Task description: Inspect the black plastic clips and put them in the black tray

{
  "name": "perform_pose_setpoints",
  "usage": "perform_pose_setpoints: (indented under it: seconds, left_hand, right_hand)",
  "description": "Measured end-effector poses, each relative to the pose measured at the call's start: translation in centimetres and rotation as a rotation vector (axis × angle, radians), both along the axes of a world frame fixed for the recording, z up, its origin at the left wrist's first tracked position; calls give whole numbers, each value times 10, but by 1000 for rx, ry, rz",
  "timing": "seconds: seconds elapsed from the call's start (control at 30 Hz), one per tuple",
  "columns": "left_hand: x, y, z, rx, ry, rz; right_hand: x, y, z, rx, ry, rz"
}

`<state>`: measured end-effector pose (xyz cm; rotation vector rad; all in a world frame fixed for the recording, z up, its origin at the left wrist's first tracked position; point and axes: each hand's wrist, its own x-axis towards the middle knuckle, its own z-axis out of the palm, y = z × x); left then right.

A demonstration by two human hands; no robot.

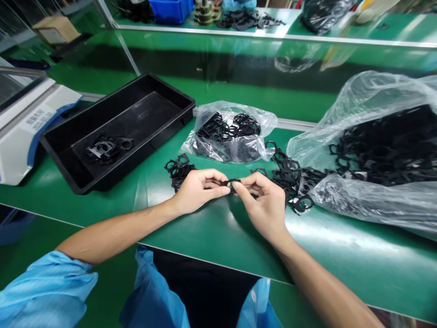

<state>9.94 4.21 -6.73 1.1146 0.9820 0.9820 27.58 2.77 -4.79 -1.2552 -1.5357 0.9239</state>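
Observation:
My left hand (200,190) and my right hand (264,202) meet over the green table (211,232), both pinched on one small black plastic ring part (231,183) held between their fingertips. Just behind my left hand lies a little pile of the same black parts (177,167). To the right of my right hand more loose black parts (295,180) spill from a large clear plastic bag (372,146). A smaller clear bag of parts (230,132) sits behind my hands.
A black tray (85,175) with a few parts (107,148) in it stands at the left. A white machine (23,123) is at the far left edge. Behind, a second bench carries a blue bin (170,9) and more black parts.

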Motion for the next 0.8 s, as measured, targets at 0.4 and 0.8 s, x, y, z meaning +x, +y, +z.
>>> perform_pose_setpoints:
  seconds: [0.4,0.8]
  left_hand:
    - [-9,11,1,-217,-268,-230]
    - [-5,10,1,-128,-189,-65]
  right_hand:
    - [3,8,8,-366,436,128]
    - [4,13,3,-428,474,93]
